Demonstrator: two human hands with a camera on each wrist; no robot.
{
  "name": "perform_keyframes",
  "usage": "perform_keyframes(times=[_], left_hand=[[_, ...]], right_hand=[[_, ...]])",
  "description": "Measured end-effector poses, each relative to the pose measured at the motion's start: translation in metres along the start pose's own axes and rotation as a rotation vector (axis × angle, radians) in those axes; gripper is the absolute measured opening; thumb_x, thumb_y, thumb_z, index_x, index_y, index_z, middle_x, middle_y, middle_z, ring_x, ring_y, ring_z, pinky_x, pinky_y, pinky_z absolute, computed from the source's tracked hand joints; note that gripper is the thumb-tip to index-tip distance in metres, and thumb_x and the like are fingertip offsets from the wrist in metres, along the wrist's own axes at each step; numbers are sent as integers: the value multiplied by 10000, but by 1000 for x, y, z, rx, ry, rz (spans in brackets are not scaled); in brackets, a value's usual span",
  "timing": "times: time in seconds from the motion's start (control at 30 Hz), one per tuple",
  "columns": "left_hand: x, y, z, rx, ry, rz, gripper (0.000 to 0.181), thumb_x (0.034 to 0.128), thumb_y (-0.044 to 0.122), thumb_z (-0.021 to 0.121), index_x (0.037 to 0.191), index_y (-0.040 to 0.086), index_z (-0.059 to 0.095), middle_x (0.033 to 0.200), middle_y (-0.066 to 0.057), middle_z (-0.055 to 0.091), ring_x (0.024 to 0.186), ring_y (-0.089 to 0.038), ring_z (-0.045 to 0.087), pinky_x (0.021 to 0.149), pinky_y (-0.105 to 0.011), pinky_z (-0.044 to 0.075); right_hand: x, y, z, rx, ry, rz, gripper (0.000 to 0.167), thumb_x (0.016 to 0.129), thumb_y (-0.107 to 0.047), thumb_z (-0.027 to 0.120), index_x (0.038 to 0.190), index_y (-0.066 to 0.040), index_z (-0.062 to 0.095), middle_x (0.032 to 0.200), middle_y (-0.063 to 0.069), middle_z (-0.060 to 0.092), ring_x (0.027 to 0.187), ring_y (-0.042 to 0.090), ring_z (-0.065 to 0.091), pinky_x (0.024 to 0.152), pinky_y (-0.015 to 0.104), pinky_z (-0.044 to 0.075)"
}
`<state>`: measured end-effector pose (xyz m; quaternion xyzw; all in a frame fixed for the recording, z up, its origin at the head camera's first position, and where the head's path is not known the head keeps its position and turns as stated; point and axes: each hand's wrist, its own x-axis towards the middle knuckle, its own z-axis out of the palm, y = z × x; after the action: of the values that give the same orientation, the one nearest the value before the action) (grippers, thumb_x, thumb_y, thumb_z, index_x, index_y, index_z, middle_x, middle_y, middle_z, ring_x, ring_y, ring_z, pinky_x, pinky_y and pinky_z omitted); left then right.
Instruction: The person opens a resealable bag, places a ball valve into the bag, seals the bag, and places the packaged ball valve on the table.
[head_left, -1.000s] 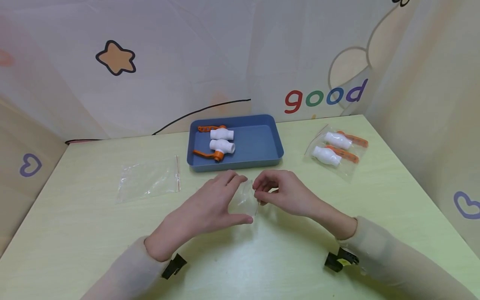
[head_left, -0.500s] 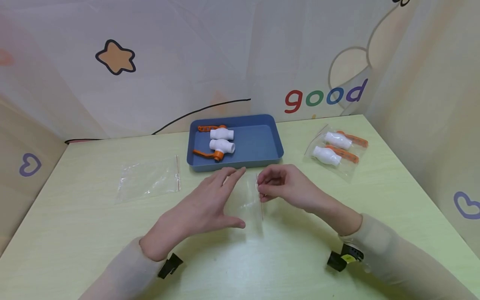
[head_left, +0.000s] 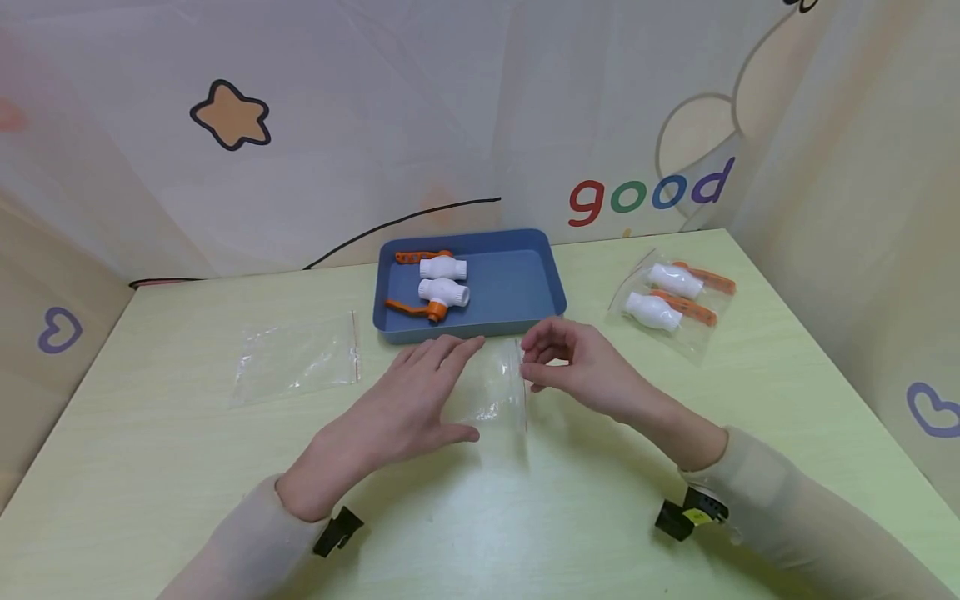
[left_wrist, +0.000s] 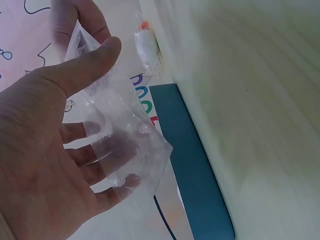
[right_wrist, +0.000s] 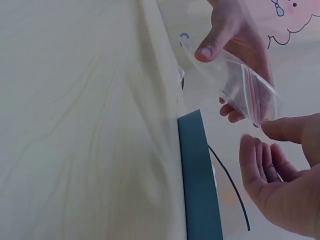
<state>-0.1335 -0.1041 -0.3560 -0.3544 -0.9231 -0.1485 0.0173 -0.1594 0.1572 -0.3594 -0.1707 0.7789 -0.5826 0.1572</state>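
In the head view, a clear zip bag (head_left: pixel 487 385) hangs between the two hands above the table. My left hand (head_left: pixel 390 417) has its thumb and fingers spread around the bag's left part; through the film in the left wrist view, the fingers of that hand (left_wrist: pixel 55 135) show. With its fingers curled, my right hand (head_left: pixel 588 371) holds the bag's red-striped edge. The right wrist view shows the right thumb at a lower corner of the bag (right_wrist: pixel 235 85), while the contact of the other fingers is unclear. No object shows inside the bag.
Behind the hands stands a blue tray (head_left: pixel 517 287) with two white valves (head_left: pixel 444 292) with orange handles. On the right, another bag holds two white-and-orange valves (head_left: pixel 654 312). A flat clear bag (head_left: pixel 296 358) lies on the left of the table.
The bag between the hands has turned and spread wider. My right hand has moved slightly up and right; my left hand has shifted a little left.
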Motion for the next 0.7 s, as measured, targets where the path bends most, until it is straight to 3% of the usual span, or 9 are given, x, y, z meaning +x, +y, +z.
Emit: perform_keyframes(times=[0.1, 0.27, 0.43, 0.7], left_hand=[[0, 0, 0, 2, -7, -19, 1008, 784, 421, 907, 1557, 54, 375, 1368, -84, 520, 1267, -274, 500, 1107, -503, 377], [0, 1, -1, 24, -15, -45, 987, 796, 425, 897, 1555, 60, 385, 1367, -91, 526, 1258, -278, 506, 1105, -507, 384], [1, 1, -1, 41, -10, -51, 979, 801, 428, 892, 1554, 59, 386, 1354, -92, 531, 1241, -281, 513, 1090, -512, 396], [2, 2, -1, 56, -18, -64, 960, 809, 422, 888, 1552, 65, 395, 1366, -102, 533, 1253, -294, 510, 1081, -522, 404]], right_hand=[[-1, -2, 0, -98, 42, -30, 244, 920, -81, 778, 1102, 5, 640, 995, 118, 640, 899, 281, 627, 745, 322, 582], [-3, -4, -1, -137, -12, -44, 186, 906, -109, 800, 1042, -19, 711, 937, 95, 677, 831, 277, 623, 664, 352, 569], [-3, -8, -1, -105, -66, -24, 185, 943, -96, 758, 1094, 7, 733, 947, 105, 705, 814, 276, 673, 774, 428, 603], [-4, -10, 0, 49, -32, 23, 224, 976, -12, 688, 1188, 57, 714, 1064, 152, 740, 972, 315, 736, 905, 470, 561]])
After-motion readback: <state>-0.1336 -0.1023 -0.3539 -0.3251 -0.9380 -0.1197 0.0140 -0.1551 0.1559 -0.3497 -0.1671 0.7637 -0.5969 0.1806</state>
